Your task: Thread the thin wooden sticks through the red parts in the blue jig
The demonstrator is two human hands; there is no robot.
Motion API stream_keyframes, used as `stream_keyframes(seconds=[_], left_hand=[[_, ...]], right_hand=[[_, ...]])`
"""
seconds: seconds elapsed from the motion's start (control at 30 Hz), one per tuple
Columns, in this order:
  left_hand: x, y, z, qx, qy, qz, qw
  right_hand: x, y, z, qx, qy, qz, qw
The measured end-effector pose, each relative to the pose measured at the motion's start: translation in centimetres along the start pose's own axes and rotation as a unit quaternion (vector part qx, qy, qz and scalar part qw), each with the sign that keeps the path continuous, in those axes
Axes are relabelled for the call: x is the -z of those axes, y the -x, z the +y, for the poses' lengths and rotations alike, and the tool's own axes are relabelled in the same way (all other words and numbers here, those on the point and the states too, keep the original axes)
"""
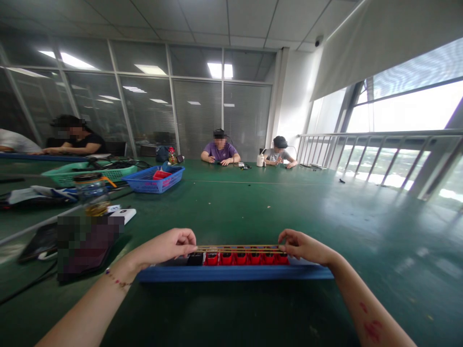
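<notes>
Several thin yellowish strands (pixel 237 248) stretch level between my two hands. My left hand (pixel 183 242) pinches their left end, and my right hand (pixel 292 242) pinches the right end. Directly below and behind the strands is a long blue tray (pixel 235 274) on the green table. Inside it stands a row of red holders (pixel 226 259) with dark parts in them, and a black piece (pixel 195 260) sits at the row's left. Whether the strands touch the red holders cannot be made out.
Left on the green table (pixel 224 207) are a blue basket (pixel 154 185) with a red box, a green basket (pixel 58 177), a jar (pixel 93 195), a dark pouch (pixel 90 250) and cables. Several people sit at the far side and far left.
</notes>
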State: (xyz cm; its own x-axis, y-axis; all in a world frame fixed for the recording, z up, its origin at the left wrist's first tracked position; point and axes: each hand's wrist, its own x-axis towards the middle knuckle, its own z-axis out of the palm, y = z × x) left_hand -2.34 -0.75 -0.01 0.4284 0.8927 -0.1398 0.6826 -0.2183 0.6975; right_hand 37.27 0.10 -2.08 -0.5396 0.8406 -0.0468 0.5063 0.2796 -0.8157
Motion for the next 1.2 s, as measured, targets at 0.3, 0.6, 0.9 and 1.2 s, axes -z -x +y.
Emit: stream_keyframes(seconds=[0.3,0.6,0.9,1.2], left_hand=[[0.3,0.3,0.2,0.007,-0.003,-0.014,1.0],[0.8,0.6,0.6,-0.005,-0.059,0.023,0.998],[1.1,0.4,1.7,-0.101,-0.249,0.181,0.946],[3.8,-0.4,0.6,-0.123,-0.313,0.305,0.891]], right_hand=[[0.2,0.1,-0.1,0.002,-0.005,-0.015,1.0],[0.0,-0.1,0.1,0.01,-0.004,0.001,1.0],[0.4,0.3,-0.1,0.002,-0.001,-0.012,1.0],[0.7,0.4,0.9,0.008,-0.029,0.014,0.999]])
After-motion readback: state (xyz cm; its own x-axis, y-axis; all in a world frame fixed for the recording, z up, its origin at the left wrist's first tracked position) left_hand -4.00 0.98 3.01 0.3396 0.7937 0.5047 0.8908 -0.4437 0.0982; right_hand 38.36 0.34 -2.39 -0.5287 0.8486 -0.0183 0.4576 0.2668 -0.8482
